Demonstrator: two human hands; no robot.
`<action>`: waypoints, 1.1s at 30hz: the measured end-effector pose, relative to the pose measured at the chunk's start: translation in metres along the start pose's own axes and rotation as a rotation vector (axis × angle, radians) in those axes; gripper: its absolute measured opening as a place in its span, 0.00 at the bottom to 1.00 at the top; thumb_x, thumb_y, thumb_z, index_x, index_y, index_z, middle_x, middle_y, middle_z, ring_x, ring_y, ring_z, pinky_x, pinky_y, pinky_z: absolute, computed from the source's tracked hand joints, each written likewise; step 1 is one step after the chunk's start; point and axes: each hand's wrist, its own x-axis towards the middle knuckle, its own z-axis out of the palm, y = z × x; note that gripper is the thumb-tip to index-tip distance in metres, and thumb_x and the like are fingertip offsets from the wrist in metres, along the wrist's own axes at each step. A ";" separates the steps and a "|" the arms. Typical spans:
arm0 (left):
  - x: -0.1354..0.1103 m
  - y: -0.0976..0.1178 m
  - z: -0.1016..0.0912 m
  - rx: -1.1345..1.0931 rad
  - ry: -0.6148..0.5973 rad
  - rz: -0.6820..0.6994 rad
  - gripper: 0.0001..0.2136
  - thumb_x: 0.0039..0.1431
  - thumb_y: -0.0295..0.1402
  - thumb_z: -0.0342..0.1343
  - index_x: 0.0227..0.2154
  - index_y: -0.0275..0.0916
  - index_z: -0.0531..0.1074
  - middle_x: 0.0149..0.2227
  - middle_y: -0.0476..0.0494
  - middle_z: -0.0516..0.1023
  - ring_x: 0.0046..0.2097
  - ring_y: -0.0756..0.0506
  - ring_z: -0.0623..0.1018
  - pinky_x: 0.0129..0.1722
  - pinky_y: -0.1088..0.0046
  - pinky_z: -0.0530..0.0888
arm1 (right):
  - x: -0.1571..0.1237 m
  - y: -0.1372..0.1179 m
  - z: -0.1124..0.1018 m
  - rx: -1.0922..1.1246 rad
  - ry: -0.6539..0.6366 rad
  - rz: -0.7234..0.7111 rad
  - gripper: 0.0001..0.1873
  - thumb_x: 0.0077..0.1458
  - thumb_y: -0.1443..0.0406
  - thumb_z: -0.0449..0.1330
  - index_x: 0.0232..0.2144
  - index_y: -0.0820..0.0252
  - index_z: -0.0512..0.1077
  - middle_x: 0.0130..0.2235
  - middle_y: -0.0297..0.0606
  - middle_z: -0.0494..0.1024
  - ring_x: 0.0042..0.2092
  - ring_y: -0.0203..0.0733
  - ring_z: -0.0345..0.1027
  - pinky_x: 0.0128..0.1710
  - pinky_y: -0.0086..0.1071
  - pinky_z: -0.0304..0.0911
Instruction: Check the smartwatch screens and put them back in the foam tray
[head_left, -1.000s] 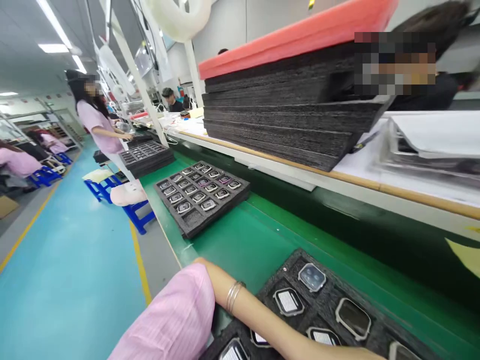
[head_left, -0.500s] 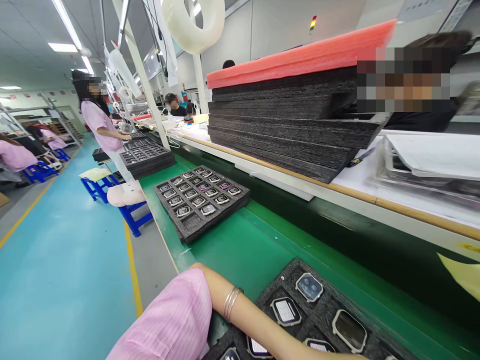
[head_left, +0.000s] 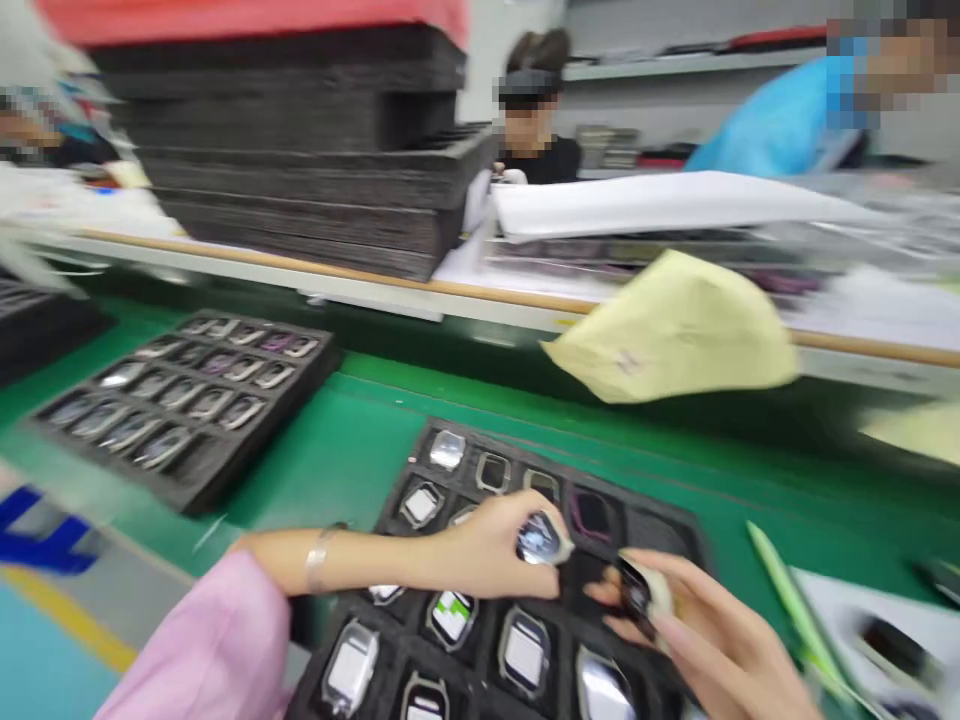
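Over the near black foam tray (head_left: 409,470), my left hand (head_left: 499,545) is closed around a watch body (head_left: 540,540) with a lit screen. To its right, my right hand (head_left: 697,620) grips a second watch body (head_left: 637,592), tilted, its dark screen side turned partly away. Both watches are above the tray, apart from each other. Watch bodies with pale frames sit in the tray's pockets, among them one with a green-and-white screen (head_left: 452,617) and a purple-framed one (head_left: 592,513). Parts of the tray are hidden under my hands and forearm.
Another foam tray of watches (head_left: 255,450) lies left on the green belt (head_left: 360,400). Black foam trays (head_left: 300,200) are stacked on the shelf behind. A yellow paper (head_left: 682,330) hangs off its edge. A green pen-like object (head_left: 787,590) lies right. People sit across.
My view has swung right and down, bringing both hands and the near tray into sight. My left arm reaches across the tray; a watch now shows in each hand.
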 end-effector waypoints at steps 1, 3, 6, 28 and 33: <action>-0.001 0.001 0.001 0.015 -0.014 -0.016 0.13 0.43 0.21 0.58 0.33 0.38 0.68 0.32 0.51 0.70 0.34 0.49 0.69 0.34 0.76 0.67 | -0.006 -0.001 0.001 0.078 0.016 0.023 0.16 0.52 0.58 0.67 0.43 0.55 0.76 0.40 0.44 0.79 0.43 0.53 0.75 0.42 0.42 0.72; -0.003 0.002 0.003 0.028 -0.019 -0.051 0.12 0.43 0.20 0.55 0.32 0.38 0.66 0.30 0.52 0.68 0.33 0.49 0.68 0.34 0.76 0.65 | -0.008 -0.002 0.003 0.189 0.011 0.011 0.17 0.49 0.61 0.70 0.42 0.55 0.76 0.39 0.42 0.79 0.43 0.52 0.76 0.40 0.39 0.73; -0.005 0.002 0.007 0.038 -0.016 -0.062 0.10 0.46 0.21 0.53 0.33 0.38 0.65 0.30 0.53 0.66 0.32 0.50 0.66 0.33 0.76 0.64 | -0.004 -0.002 0.002 0.263 -0.061 -0.023 0.19 0.47 0.63 0.71 0.43 0.56 0.75 0.38 0.41 0.78 0.41 0.50 0.77 0.37 0.38 0.73; -0.004 -0.004 0.011 -0.603 -0.071 -0.391 0.18 0.51 0.24 0.54 0.47 0.37 0.66 0.44 0.38 0.78 0.43 0.42 0.79 0.47 0.61 0.73 | 0.001 0.012 -0.003 0.413 -0.092 0.069 0.17 0.61 0.59 0.58 0.50 0.56 0.66 0.49 0.47 0.76 0.43 0.49 0.75 0.42 0.42 0.68; -0.006 -0.008 0.012 -0.583 -0.086 -0.364 0.19 0.52 0.24 0.53 0.48 0.37 0.66 0.45 0.38 0.78 0.44 0.41 0.79 0.47 0.60 0.73 | -0.001 0.011 0.003 0.413 -0.079 0.053 0.16 0.59 0.61 0.58 0.49 0.59 0.66 0.46 0.48 0.77 0.37 0.47 0.75 0.36 0.40 0.67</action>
